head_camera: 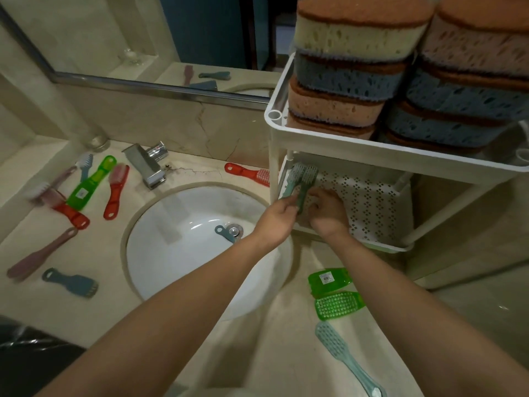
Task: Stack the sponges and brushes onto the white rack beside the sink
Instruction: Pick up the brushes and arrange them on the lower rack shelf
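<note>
Fourteen brushes [116, 193] in all: three red, three green, three pale teal, three blue-grey and two mauve. The blurred ones at far left are hard to separate. Sponges [357, 32] stand in two stacks, about four in each, with the lowest partly hidden. One white rack [372, 153] with two shelves. One sink [186, 253], one tap [146, 164], one glass [98, 140], one mirror [114, 38]. Two hands: a left hand [276, 222] and a right hand [327, 213].

Both bare forearms reach forward and converge. The left hand [279, 220] curls its fingers round the handle of a teal plastic brush [294, 174]. The right hand [326, 210], knuckles up, sits curled just beside it.
</note>
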